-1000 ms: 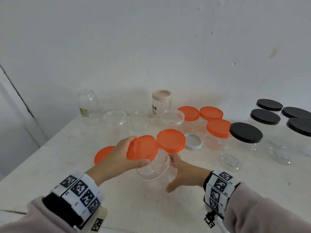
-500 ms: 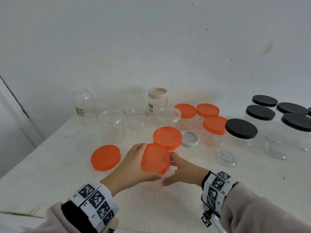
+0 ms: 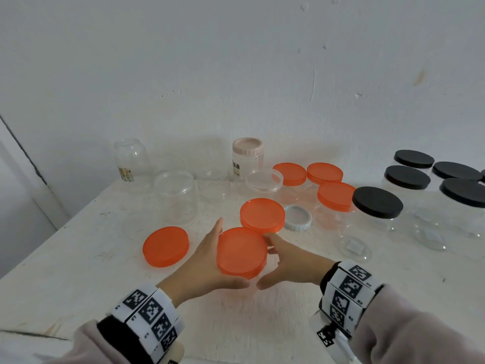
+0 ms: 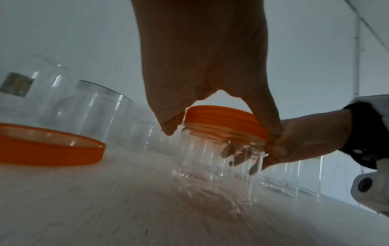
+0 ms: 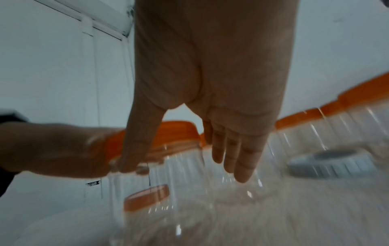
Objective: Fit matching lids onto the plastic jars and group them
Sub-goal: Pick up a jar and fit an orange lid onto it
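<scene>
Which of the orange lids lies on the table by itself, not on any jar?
The orange lid left of the left hand. It lies flat on the table; the others sit on clear jars.

Your head cam looks fwd and down from above the white table, wall filling the upper frame, both wrists at the bottom edge. Left wrist cam sits low, v. close, looking along the left hand at the orange lid mid-frame. Right wrist cam, same height, blurred, faces the opposite way. All three share that lid and the clear jar under it.
</scene>
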Tool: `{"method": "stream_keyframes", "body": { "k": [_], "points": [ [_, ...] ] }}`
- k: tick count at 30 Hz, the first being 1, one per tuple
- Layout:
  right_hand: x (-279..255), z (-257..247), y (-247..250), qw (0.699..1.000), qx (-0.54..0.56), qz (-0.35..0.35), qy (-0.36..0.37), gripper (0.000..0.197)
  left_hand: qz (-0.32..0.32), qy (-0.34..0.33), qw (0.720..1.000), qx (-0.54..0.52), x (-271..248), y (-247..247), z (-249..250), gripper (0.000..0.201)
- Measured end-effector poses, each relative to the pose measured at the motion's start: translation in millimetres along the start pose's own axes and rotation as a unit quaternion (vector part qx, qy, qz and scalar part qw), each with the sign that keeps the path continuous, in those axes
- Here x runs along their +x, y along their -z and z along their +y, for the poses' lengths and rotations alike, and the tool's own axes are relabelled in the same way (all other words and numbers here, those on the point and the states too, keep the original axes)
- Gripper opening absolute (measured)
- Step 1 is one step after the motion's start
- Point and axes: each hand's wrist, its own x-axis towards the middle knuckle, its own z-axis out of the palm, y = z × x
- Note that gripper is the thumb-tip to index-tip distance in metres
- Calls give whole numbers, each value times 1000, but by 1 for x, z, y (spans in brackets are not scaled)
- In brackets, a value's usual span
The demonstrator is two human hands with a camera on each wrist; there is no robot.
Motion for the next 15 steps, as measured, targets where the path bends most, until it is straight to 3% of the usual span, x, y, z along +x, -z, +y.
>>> {"method": "stream_keyframes", "body": {
  "k": [6,15],
  "points": [
    [-2,-39,14,985,-169,8,21,116,-67,63,991,-93,2,4,-20,137],
    [22,-77,-6,941,-336,-33,-13,108,-105,32,986,-124,14,1,-26,120]
  ]
}}
